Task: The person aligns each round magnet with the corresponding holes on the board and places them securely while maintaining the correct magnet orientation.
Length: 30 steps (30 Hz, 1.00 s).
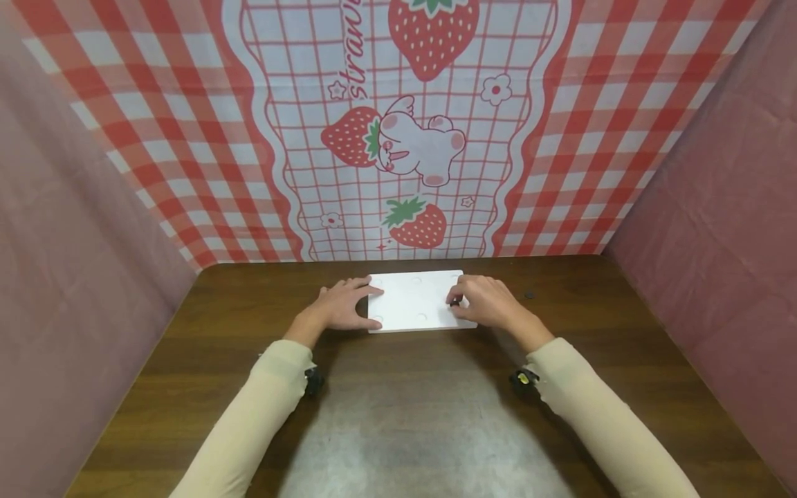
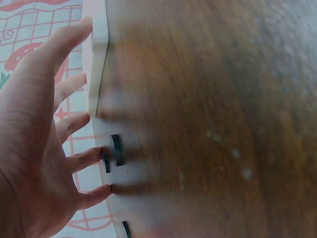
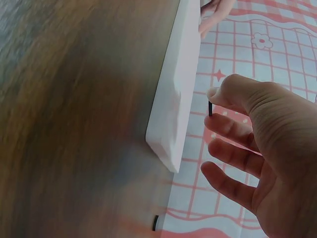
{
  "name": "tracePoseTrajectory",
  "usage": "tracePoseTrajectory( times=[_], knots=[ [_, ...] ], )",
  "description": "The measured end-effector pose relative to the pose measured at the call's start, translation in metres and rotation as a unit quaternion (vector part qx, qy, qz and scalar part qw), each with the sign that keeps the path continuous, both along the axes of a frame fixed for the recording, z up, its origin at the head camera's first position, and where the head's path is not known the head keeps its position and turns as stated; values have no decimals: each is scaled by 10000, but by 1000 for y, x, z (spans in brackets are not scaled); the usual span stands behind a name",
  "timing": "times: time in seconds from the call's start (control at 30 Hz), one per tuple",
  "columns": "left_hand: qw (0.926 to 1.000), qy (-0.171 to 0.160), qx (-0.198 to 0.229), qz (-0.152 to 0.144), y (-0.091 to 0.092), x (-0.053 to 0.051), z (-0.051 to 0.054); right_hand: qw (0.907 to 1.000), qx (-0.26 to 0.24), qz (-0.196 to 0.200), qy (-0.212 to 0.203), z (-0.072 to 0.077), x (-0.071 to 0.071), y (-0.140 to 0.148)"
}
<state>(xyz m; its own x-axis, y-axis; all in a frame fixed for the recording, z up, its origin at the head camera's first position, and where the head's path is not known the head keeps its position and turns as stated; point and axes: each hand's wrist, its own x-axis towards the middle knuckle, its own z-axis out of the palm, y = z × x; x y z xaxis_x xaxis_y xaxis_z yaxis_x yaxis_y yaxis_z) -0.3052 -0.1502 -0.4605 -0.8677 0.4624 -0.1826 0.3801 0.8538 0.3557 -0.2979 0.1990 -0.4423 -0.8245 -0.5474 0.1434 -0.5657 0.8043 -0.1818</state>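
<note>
A white rectangular board (image 1: 407, 301) with shallow round recesses lies flat on the table. My left hand (image 1: 341, 304) rests at its left end, thumb and index finger spread and touching the board. In the right wrist view, my right hand (image 3: 262, 144) pinches a small black disc (image 3: 210, 108) on edge between thumb and index finger, the other fingers loosely bent. The head view places this right hand (image 1: 488, 301) over the board's right end. Black discs (image 2: 116, 150) stand out on the table near the left hand's outer fingers in the left wrist view.
Another black disc (image 1: 529, 295) lies on the brown wooden table (image 1: 398, 415), right of the right hand. A red-and-white strawberry cloth (image 1: 398, 138) hangs behind the table. Pink curtains (image 1: 728, 173) flank both sides.
</note>
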Motion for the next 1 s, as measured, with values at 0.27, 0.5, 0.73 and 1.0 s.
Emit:
tracePoseTrajectory(
  times=[0.27,0.5,0.73,1.0],
  knots=[
    [10000,47,-41,-3,0,-1,-1,10000,-25,65,-58,0,1,-10],
    [10000,46,-40,19,0,-1,-1,9997,103,205,29,-2,1,-19],
    [10000,12,-40,13,-1,0,-2,9996,135,229,38,-3,1,-28],
    [10000,25,-42,24,0,-1,0,9992,185,340,85,-4,1,-38]
  ],
)
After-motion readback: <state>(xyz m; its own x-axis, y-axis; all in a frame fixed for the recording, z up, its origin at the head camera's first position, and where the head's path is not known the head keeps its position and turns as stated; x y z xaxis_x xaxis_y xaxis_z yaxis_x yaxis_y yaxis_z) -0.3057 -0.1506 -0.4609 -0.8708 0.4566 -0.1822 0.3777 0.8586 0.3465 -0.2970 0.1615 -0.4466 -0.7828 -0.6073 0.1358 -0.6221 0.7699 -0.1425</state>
